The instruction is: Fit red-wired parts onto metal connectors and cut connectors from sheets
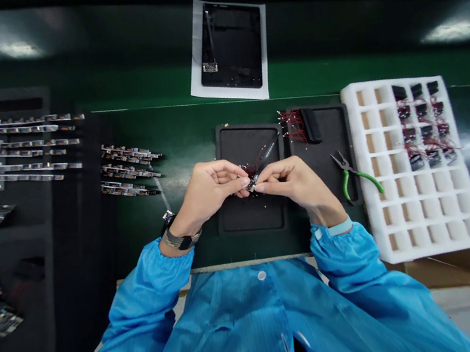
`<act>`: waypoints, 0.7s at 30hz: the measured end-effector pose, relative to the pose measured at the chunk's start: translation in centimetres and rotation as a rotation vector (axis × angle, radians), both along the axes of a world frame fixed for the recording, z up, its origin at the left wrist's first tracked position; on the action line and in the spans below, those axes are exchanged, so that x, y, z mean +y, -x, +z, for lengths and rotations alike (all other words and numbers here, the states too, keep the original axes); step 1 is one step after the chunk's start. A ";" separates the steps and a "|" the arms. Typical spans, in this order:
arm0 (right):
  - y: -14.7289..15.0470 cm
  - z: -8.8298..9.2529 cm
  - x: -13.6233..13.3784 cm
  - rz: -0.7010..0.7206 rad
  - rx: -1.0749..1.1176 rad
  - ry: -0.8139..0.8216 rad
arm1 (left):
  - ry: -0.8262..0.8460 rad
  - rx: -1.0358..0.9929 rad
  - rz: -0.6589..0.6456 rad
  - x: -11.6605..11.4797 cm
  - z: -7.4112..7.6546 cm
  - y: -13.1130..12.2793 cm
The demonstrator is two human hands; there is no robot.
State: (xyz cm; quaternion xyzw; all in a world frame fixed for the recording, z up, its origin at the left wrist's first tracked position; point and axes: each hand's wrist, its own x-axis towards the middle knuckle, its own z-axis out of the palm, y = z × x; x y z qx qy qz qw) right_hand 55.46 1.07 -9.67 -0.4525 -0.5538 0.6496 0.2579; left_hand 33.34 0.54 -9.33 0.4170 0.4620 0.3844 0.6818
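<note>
Over a black tray (256, 221), my left hand (214, 189) and my right hand (286, 184) meet with fingertips pinched. Between them is a small circuit board (251, 186), gripped from both sides; its details are too small to make out. A dark flat strip (269, 150) reaches up and right from the board. Thin red wires (251, 169) show just behind the fingers; whether they join the board I cannot tell.
Green-handled pliers (346, 171) lie on a second black tray (334, 149), beside a black block (310, 125) and red wires. A white foam tray (423, 185) holds wired black parts at right. Board strips (127, 170) lie at left. Behind is a dark panel (234, 42) on white paper.
</note>
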 end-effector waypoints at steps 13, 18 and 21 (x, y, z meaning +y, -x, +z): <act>-1.9 1.1 1.1 -0.148 -0.186 -0.440 | -0.146 0.021 0.150 -0.3 1.5 0.9; -3.3 0.0 1.7 -0.215 -0.483 -0.602 | -0.310 0.011 0.386 0.1 2.5 3.0; -3.2 -0.7 1.6 -0.165 -0.697 -0.659 | -0.331 0.040 0.452 0.4 2.4 3.8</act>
